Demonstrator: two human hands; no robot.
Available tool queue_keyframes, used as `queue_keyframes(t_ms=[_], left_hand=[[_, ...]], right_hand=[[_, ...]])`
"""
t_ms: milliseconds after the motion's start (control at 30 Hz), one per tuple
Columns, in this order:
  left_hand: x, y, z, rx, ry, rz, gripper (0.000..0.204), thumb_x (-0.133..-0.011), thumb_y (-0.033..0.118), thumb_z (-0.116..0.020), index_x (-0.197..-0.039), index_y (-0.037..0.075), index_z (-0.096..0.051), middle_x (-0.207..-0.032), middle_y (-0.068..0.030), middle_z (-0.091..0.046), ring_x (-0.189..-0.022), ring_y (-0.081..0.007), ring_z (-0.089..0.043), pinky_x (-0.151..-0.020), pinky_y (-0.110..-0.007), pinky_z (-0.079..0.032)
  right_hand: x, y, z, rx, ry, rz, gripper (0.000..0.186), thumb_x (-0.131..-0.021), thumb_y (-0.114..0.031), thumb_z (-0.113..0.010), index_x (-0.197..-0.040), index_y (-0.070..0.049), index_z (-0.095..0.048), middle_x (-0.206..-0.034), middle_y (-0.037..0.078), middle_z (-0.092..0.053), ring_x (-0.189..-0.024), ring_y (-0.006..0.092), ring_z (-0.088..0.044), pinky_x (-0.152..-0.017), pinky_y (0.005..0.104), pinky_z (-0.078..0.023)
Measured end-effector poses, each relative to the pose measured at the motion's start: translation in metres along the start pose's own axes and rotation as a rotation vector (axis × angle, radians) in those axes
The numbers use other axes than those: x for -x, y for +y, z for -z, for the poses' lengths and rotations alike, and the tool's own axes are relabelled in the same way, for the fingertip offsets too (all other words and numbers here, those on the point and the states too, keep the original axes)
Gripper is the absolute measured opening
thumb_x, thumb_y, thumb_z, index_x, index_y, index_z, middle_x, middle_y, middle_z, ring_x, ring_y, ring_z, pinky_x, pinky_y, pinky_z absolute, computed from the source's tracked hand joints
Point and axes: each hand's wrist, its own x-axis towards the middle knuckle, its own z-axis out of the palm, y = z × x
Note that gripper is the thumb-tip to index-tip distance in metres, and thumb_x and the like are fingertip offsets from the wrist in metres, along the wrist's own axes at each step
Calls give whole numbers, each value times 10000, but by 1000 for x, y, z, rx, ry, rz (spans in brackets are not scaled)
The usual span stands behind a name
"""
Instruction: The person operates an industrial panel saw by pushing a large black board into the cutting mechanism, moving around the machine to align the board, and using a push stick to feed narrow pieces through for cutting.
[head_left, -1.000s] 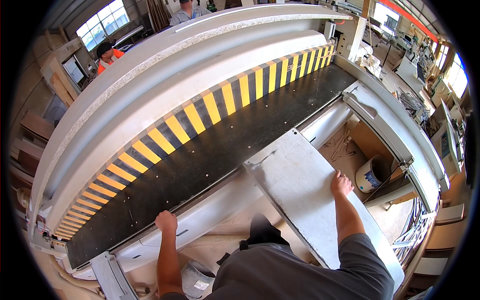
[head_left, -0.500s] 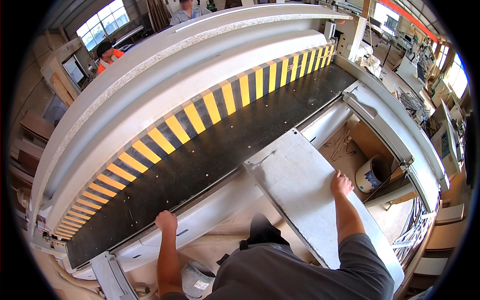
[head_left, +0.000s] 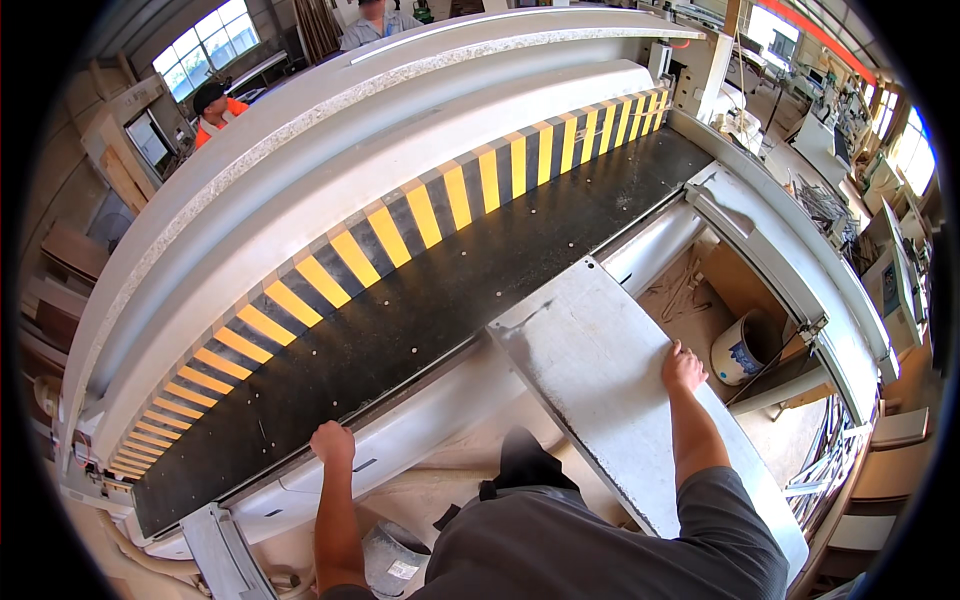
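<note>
My left hand [head_left: 332, 442] is curled at the front edge of a long black machine bed [head_left: 420, 330], resting on the narrow rail [head_left: 400, 398] there; the fingertips are hidden. A grey metal table plate [head_left: 590, 350] juts out from the bed on my right side. Its right edge is under my right hand [head_left: 685, 367], whose fingers are bent around it. Behind the bed runs a guard [head_left: 440, 210] with yellow and black stripes, below a broad white beam [head_left: 330, 190].
An open frame with a white bucket [head_left: 745, 348] inside lies right of the plate. A grey bucket [head_left: 392, 555] stands on the floor near my left arm. Two people, one in orange [head_left: 222, 110], are beyond the beam. Metal strips [head_left: 825, 450] are heaped at the right.
</note>
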Motion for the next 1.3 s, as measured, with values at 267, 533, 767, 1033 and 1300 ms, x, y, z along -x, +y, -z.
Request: queue_keyframes(t_ms=[267,533,767,1033,1300], left_hand=[[-1,0,-1,-2,-15,14,213,-836,234,-715,-828,31,-778,-871,-187,-755,-832,-353,-751,-779,-445,-600],[-1,1,1,3,-22,15,220,-839,239,-709,-833,30,-778,-873,-189,-755,-841,-356,-750,-784,-448,-599],[0,0,0,5,-11,17,220,-842,235,-703,-826,29,-779,-868,-192,-753,-833,-360,-749,-780,-452,-597],[-1,0,-3,6,1,21,214,-844,225,-702,-821,26,-779,-860,-184,-753,-828,-354,-749,-783,-446,-594],[3,0,-4,38,20,27,213,-841,224,-705,-823,23,-775,-876,-178,-748,-850,-348,-740,-791,-445,-587]], right_hand=[[2,-2,4,12,-17,-13,627,-1043,-540,-316,-1261,-90,-694,-1315,102,-679,-1261,264,-585,-1115,444,-335],[3,-2,7,11,-17,-7,627,-1046,-533,-315,-1248,-80,-699,-1310,108,-681,-1263,272,-586,-1123,453,-334],[4,-3,7,7,-16,-11,625,-1047,-530,-315,-1243,-78,-701,-1314,106,-680,-1269,272,-584,-1126,457,-332],[6,-5,8,-9,-6,1,628,-1047,-532,-311,-1262,-83,-693,-1321,111,-676,-1275,273,-579,-1134,455,-325],[6,-4,11,3,-22,-9,627,-1049,-530,-304,-1312,-90,-666,-1340,106,-667,-1300,266,-561,-1134,451,-327]])
